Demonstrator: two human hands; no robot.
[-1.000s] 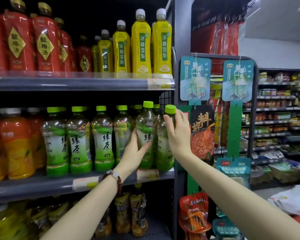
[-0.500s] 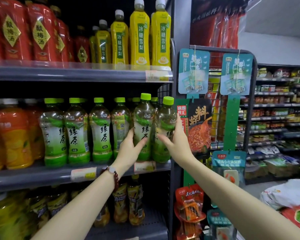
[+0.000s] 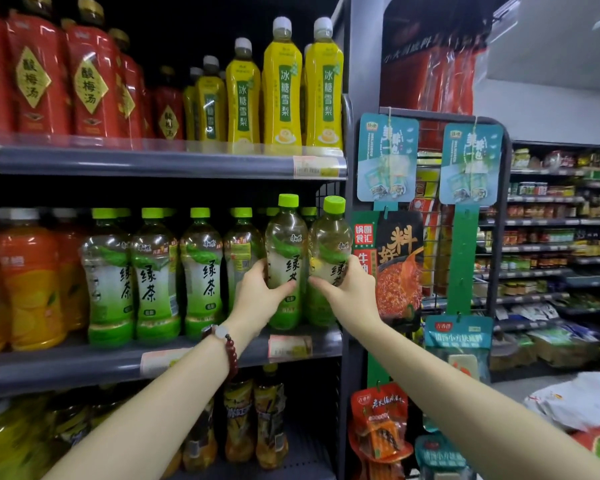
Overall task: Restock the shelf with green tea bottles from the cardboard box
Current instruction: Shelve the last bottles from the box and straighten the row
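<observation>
Both hands have slid down from the caps: left hand (image 3: 257,299) and right hand (image 3: 352,292) each grasp a green-capped clear plastic tea bottle (image 3: 286,244), seating the right-end pair on the grey metal shelf (image 3: 84,368)

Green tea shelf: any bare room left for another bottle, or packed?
Front row is packed from the orange drink bottles to the wire end panel. Left hand and right hand each grip a green tea bottle there. Only a bare shelf lip fronts them.

Dim, dark-backed shelves; soft blur and wide-angle bending toward the edges.
</observation>
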